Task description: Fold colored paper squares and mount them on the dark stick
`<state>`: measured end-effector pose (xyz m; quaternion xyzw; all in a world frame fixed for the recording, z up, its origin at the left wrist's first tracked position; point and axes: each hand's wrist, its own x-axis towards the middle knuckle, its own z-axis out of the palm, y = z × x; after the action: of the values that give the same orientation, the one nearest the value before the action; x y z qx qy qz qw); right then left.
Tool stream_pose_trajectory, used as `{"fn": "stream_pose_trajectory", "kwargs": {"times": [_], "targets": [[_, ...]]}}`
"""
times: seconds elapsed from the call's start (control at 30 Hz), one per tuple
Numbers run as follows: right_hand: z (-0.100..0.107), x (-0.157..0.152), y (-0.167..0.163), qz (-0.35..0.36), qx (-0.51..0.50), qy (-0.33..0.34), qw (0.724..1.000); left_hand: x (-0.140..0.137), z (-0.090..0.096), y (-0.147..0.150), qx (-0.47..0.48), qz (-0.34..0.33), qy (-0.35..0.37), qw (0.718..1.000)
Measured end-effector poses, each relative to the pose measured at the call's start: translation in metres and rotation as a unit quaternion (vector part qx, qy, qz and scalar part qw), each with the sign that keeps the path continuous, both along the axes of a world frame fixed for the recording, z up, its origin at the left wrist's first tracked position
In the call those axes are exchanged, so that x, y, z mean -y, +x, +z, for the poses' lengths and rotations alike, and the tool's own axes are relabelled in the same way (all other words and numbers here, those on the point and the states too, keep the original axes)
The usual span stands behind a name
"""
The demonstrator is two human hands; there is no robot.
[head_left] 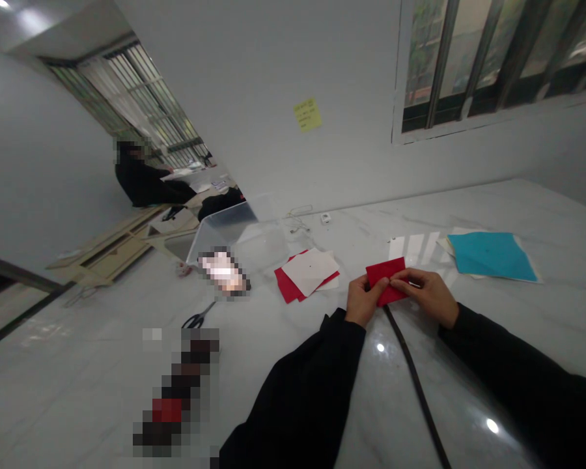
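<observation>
In the head view, the red piece is flat, four-cornered and plain, a strong matte red with a straight top edge that slants up toward the right. It lies between the two hands, to the right of the paper pile. The left hand grasps its left side, thumb laid across the front; the fingers behind are hidden. The right hand grasps it from the right, thumb and forefinger pinched together near the middle of its front, almost meeting the left thumb.

A dark strap ends just under the red piece, to the right of the pile; whether they touch, I cannot tell. The pile has white paper over red. The blue sheet is well to the pile's right, past the right hand. The scissors lie left of the pile and nearer the wearer.
</observation>
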<state>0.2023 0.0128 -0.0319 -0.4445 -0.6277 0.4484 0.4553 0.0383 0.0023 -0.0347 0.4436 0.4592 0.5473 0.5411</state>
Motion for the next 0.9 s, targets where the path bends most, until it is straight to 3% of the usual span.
{"fn": "stream_pose_trajectory", "kwargs": {"times": [0.27,0.57,0.73,0.9], "targets": [[0.0046,0.0053,-0.0055,-0.011,-0.088,-0.01,0.996,0.0021,0.0042,-0.0003,-0.016,-0.022,0.008,1.0],[0.0053,0.0055,-0.0055,-0.016,-0.121,-0.022,0.992,0.002,0.0052,0.001,0.011,-0.014,0.035,0.999],[0.0028,0.0034,-0.0047,-0.006,-0.116,-0.047,0.992,0.0017,0.0043,-0.0008,-0.019,0.003,0.025,0.999],[0.0009,-0.0009,0.001,0.051,-0.073,-0.07,0.994,0.0037,0.0072,-0.0014,-0.046,0.001,0.026,0.999]]}}
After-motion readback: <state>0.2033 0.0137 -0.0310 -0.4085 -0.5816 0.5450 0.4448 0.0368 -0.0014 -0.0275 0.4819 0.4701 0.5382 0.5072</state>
